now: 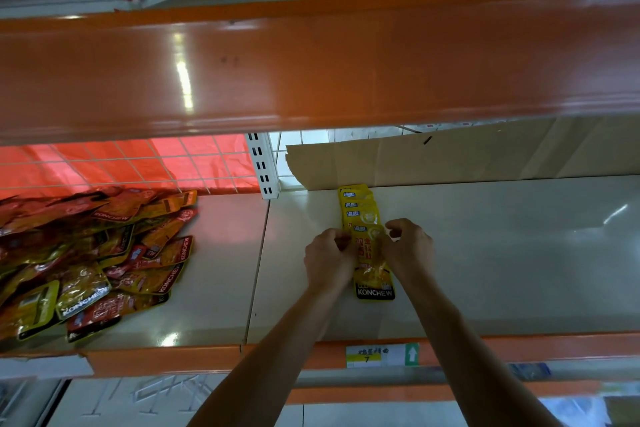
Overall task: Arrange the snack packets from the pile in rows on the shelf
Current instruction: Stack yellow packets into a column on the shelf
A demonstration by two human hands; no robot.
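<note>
We are pinching the nearest yellow packet (374, 276) by its two side edges, our left hand (329, 260) and right hand (408, 246) curling onto it from either side. It is lying at the near end of a row of yellow packets (358, 208) overlapping back toward the far cardboard sheet (450, 156), on the shelf (502, 260). The pile of snack packets (86, 260) is sitting well apart to the left.

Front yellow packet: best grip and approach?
Grip the front yellow packet by its long side edges, where the left hand and right hand pinch it, coming low from the aisle. It lies flat over the packets behind, and the upper shelf overhangs.
</note>
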